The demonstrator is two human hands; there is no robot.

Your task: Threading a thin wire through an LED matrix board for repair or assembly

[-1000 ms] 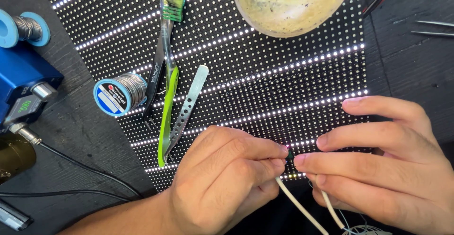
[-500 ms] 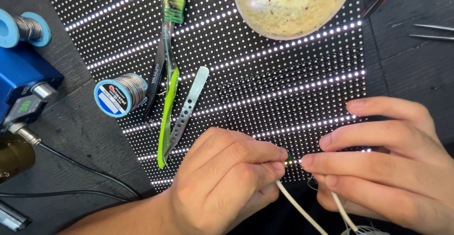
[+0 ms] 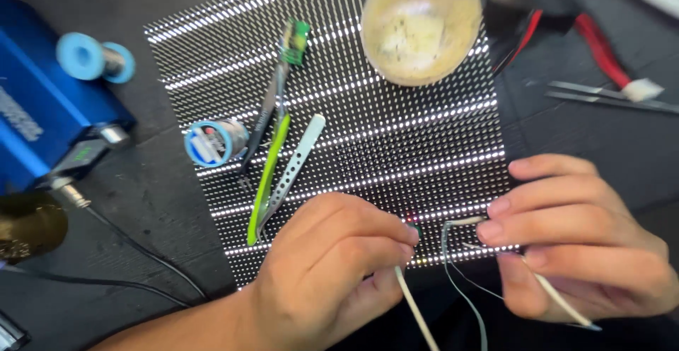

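A black LED matrix panel [image 3: 396,146] with lit white rows lies on the dark bench. My left hand [image 3: 329,270] pinches the end of a white wire [image 3: 414,308] against the panel's near edge, where small red and green dots glow. My right hand [image 3: 576,234] pinches a second thin white wire [image 3: 463,221] just to the right, its fingertips on the panel's lower right corner. A thin grey lead [image 3: 460,287] loops between the two hands.
Green-and-white tweezers [image 3: 279,174], a solder spool [image 3: 212,141] and a small green circuit board [image 3: 296,41] lie on the panel. A cream bowl [image 3: 421,26] sits at its far edge. A blue box [image 3: 42,110], a second spool [image 3: 92,57] and a brass stand [image 3: 28,227] are left; red cable [image 3: 601,50] right.
The view has shifted, so the panel and tools sit further right and lower in frame. My hands have drawn apart, exposing the grey lead and a wire end between them.
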